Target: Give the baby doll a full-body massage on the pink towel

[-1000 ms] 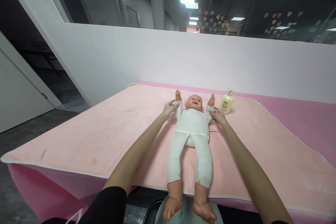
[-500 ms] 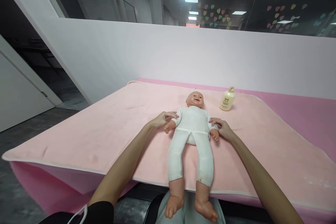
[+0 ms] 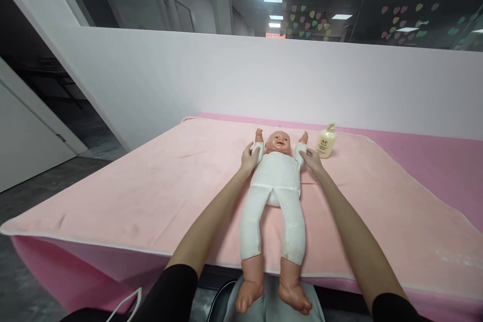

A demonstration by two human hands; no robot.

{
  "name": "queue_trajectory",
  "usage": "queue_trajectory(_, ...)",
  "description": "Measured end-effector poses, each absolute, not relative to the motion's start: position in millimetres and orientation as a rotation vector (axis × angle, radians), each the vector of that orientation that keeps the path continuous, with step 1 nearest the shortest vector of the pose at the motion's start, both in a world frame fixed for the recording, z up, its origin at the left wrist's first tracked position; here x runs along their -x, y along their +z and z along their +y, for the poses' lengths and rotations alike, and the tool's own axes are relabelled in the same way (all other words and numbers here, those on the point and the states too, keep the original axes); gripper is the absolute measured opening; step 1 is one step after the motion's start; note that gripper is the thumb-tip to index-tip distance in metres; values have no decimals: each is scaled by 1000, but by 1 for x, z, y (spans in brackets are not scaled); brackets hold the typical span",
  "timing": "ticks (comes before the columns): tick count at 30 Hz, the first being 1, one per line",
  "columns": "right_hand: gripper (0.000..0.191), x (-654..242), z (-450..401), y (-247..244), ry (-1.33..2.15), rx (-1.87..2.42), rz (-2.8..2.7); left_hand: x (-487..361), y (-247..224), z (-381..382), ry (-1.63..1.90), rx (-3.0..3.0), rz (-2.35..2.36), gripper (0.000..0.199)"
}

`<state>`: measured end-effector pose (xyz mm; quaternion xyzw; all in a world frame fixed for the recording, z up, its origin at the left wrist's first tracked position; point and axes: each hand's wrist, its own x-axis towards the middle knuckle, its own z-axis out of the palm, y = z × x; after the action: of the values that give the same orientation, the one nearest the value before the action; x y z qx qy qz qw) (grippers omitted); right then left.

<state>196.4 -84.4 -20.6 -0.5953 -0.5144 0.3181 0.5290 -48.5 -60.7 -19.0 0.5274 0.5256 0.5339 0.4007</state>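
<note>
A baby doll [image 3: 277,173] with a white cloth body lies on its back, head toward the wall and feet hanging over the table's front edge. Both its arms point up beside its head. My left hand [image 3: 249,157] is closed around the doll's arm on the left side, at the white sleeve. On the other side, my right hand [image 3: 311,158] grips the opposite arm the same way. Just beyond my right hand stands a pale yellow pump bottle [image 3: 326,142], upright and apart from my fingers.
A pink blanket [image 3: 151,186] covers the table, over a darker pink cloth [image 3: 437,161]. Behind it rises a white partition [image 3: 234,75] with dark glass above. A white door [image 3: 30,126] stands at the left. My lap shows under the front edge, below the doll's feet.
Both my hands have moved away from me, toward the doll's head, raising its arms from beside its body to beside its head. The bottle stays where it was.
</note>
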Motion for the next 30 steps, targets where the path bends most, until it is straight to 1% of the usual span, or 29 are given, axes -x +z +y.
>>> queue_trajectory(2,21,-190,-69,-28,762,1574,-1194,39,-23,-52,1332,-1342,1590,59)
queue_trajectory(4,16,-188,-61,-36,780,1649,-1191,37,-25,-46,1240,-1423,1727,52)
queue_trajectory(7,15,-189,-55,-41,788,1735,-1162,40,-25,-39,1058,-1549,1757,39)
queue_trajectory(9,14,-189,-52,-40,791,1758,-1129,41,-23,-34,994,-1560,1731,35)
queue_trajectory(11,12,-187,-52,-38,795,1749,-1080,43,-22,-31,1008,-1515,1715,40)
queue_trajectory(13,9,-187,-57,-35,801,1700,-1021,48,-20,-32,1133,-1411,1650,56)
queue_trajectory(14,10,-188,-63,-33,804,1669,-992,54,-19,-34,1217,-1357,1580,62)
queue_trajectory(16,19,-193,-80,-30,825,1540,-963,69,-17,-45,1369,-1293,1366,65)
queue_trajectory(17,23,-196,-91,-29,838,1444,-979,79,-16,-52,1409,-1298,1241,61)
queue_trajectory(19,28,-204,-118,-29,873,1209,-1101,98,-15,-69,1375,-1384,1065,52)
queue_trajectory(21,20,-209,-143,-33,901,1087,-1347,114,-15,-85,1155,-1514,910,43)
queue_trajectory(23,15,-213,-161,-38,925,1055,-1507,122,-17,-96,987,-1616,834,29)
queue_trajectory(25,15,-215,-170,-43,944,1064,-1549,123,-19,-100,935,-1664,820,17)
queue_trajectory(27,16,-216,-173,-48,944,1078,-1555,122,-22,-99,935,-1672,813,13)
queue_trajectory(30,17,-217,-172,-51,933,1071,-1581,123,-25,-98,934,-1666,787,17)
